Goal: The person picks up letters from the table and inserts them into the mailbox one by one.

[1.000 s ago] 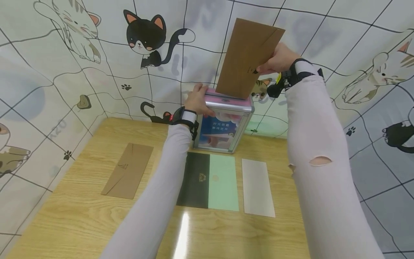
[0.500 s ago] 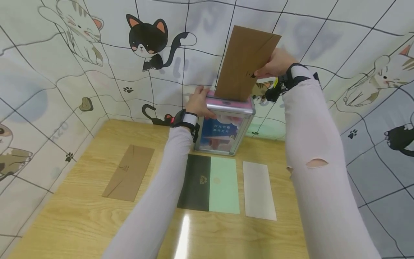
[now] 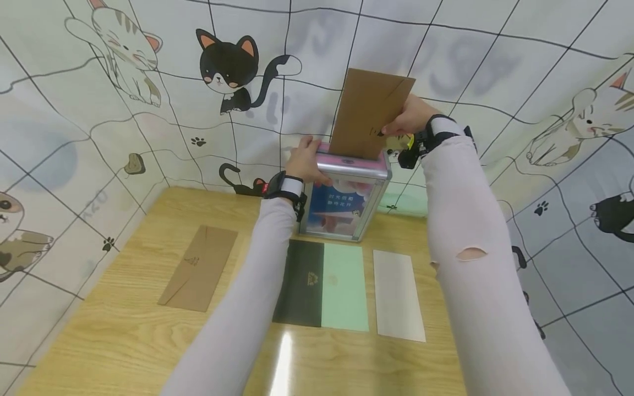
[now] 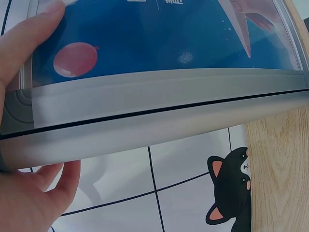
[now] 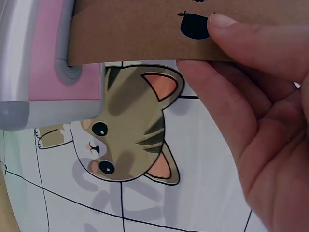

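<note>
My right hand [image 3: 410, 114] pinches a brown kraft envelope [image 3: 369, 113] by its right edge, thumb in front and fingers behind. The envelope stands upright with its lower end in the slot of a pink-topped, silver-framed box [image 3: 346, 165]. In the right wrist view the envelope [image 5: 130, 38] enters the grey-rimmed slot [image 5: 72, 72]. My left hand [image 3: 304, 162] grips the box's left upper corner. The left wrist view shows the thumb [image 4: 29, 41] on the front panel and curled fingers [image 4: 63, 186] behind the silver edge. The envelope's lower end is hidden inside the box.
On the wooden table [image 3: 124, 341] lie another brown envelope [image 3: 198, 268] at the left, a black envelope [image 3: 299, 286] beside a mint-green one [image 3: 344, 289], and a white one [image 3: 398, 295] at the right. A cat-patterned wall covering [image 3: 317, 55] rises behind the box.
My right hand has moved down and slightly left, and the envelope has slid deeper into the box's slot. The left hand keeps its hold on the box.
</note>
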`<state>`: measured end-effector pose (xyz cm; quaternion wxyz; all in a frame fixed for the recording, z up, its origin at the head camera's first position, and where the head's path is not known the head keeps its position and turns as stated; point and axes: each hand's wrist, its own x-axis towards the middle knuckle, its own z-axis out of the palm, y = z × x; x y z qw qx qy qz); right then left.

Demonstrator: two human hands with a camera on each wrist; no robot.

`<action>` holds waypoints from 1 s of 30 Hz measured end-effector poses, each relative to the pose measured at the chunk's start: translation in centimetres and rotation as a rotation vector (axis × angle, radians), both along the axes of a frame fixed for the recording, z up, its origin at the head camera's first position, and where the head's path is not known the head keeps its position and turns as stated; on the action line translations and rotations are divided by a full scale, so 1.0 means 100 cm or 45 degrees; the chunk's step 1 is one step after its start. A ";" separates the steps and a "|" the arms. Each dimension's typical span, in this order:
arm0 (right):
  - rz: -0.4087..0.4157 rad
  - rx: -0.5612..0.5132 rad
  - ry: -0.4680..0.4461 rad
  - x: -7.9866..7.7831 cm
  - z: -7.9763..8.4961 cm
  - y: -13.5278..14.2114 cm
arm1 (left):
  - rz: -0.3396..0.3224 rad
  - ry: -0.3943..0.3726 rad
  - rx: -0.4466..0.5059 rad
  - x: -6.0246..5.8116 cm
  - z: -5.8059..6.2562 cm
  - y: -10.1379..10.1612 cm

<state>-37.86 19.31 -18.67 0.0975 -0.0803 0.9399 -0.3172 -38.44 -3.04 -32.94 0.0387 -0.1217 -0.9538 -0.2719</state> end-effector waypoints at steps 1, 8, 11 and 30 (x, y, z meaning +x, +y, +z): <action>0.013 -0.002 -0.005 -0.001 -0.003 0.000 | -0.004 -0.005 -0.002 0.000 0.000 0.000; 0.017 0.044 -0.012 -0.006 -0.019 0.003 | -0.015 -0.023 0.003 0.001 -0.002 0.004; 0.025 0.040 -0.014 -0.007 -0.022 0.003 | -0.014 -0.010 0.003 -0.002 -0.001 0.005; 0.190 0.346 0.067 -0.021 -0.052 -0.001 | -0.017 0.002 -0.009 -0.006 -0.001 0.001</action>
